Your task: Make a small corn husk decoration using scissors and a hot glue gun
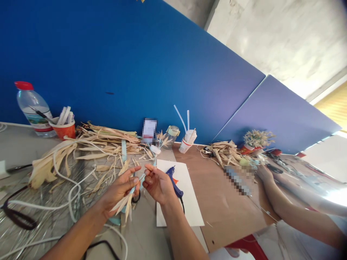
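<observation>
My left hand (123,186) pinches a corn-husk flower (127,205), whose pale petals hang down below the fingers. A strip of light blue tape (142,177) runs along its thin stem up towards my right hand (158,183). The fingers of that hand are closed on the upper end of the stem; its tip is partly hidden by them. Just right of my right hand, a blue glue gun (175,184) lies on a sheet of white paper (191,213).
Dried corn husks (108,135), white cable (72,193) and clear thin rods cover the left side. Along the blue partition (121,72) stand a bottle (34,112), a cup of pens (63,130), a phone, a jar (171,137) and a cup with straws (187,141). A co-worker's arms (287,198) rest at right.
</observation>
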Tool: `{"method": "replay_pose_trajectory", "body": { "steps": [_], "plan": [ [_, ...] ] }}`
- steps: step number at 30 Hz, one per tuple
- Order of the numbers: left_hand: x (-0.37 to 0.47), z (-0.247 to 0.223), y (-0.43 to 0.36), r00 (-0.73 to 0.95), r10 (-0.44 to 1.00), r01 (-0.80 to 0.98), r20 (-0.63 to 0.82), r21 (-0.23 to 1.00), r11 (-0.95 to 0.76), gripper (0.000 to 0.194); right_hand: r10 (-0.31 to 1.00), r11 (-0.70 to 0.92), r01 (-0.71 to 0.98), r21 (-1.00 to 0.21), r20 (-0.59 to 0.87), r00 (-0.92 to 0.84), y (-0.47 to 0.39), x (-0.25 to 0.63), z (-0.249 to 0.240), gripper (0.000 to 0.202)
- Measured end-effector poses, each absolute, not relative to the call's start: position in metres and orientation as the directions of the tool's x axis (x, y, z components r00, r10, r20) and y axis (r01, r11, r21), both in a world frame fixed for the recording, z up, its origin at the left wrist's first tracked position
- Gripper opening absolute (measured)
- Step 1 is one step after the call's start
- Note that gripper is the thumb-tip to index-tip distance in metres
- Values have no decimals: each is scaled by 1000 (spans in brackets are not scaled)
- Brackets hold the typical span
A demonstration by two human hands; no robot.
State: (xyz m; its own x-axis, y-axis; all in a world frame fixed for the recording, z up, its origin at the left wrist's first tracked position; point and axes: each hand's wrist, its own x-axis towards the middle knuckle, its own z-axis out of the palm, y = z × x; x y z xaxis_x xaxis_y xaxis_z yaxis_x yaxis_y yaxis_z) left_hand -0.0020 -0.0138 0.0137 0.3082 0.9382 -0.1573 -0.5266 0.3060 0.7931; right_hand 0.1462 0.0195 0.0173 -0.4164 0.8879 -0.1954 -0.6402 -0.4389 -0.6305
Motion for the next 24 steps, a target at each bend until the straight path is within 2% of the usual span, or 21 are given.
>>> {"method": "replay_pose_trajectory", "body": {
  "steps": [2, 3, 5, 7, 9, 12, 16, 21, 23, 24],
  "plan": [
    [-3, 15, -14, 291, 942, -534, -170, 788, 307, 58, 937, -317, -567, -760, -157, -313, 18, 146, 18, 22],
    [-3, 16, -14, 283, 942, -535, -181, 786, 311, 58, 972, -198, -494, -847, -104, -211, 16, 146, 19, 22],
    [-4, 16, -14, 272, 940, -538, -204, 778, 324, 58, 990, 139, -237, -962, 139, 17, 11, 146, 22, 20],
    [-4, 14, -13, 266, 938, -543, -223, 769, 337, 57, 884, 456, 73, -887, 461, 75, 6, 147, 26, 20],
    [-4, 13, -13, 247, 938, -529, -244, 777, 341, 55, 761, 637, 264, -724, 644, -71, 1, 148, 30, 27],
    [-4, 13, -12, 233, 937, -509, -261, 788, 346, 55, 668, 730, 437, -526, 686, -290, -1, 149, 32, 36],
    [-3, 17, -14, 266, 928, -504, -262, 783, 366, 53, 651, 725, 569, -388, 658, -380, -1, 150, 33, 33],
    [-2, 18, -14, 297, 910, -511, -289, 757, 407, 52, 628, 751, 567, -337, 630, -457, -3, 151, 38, 29],
    [-3, 15, -13, 317, 909, -523, -270, 750, 405, 46, 638, 753, 532, -387, 628, -446, -2, 151, 37, 25],
    [-4, 14, -13, 329, 907, -532, -262, 742, 407, 42, 666, 733, 510, -450, 629, -402, 0, 150, 36, 21]
  ]
}}
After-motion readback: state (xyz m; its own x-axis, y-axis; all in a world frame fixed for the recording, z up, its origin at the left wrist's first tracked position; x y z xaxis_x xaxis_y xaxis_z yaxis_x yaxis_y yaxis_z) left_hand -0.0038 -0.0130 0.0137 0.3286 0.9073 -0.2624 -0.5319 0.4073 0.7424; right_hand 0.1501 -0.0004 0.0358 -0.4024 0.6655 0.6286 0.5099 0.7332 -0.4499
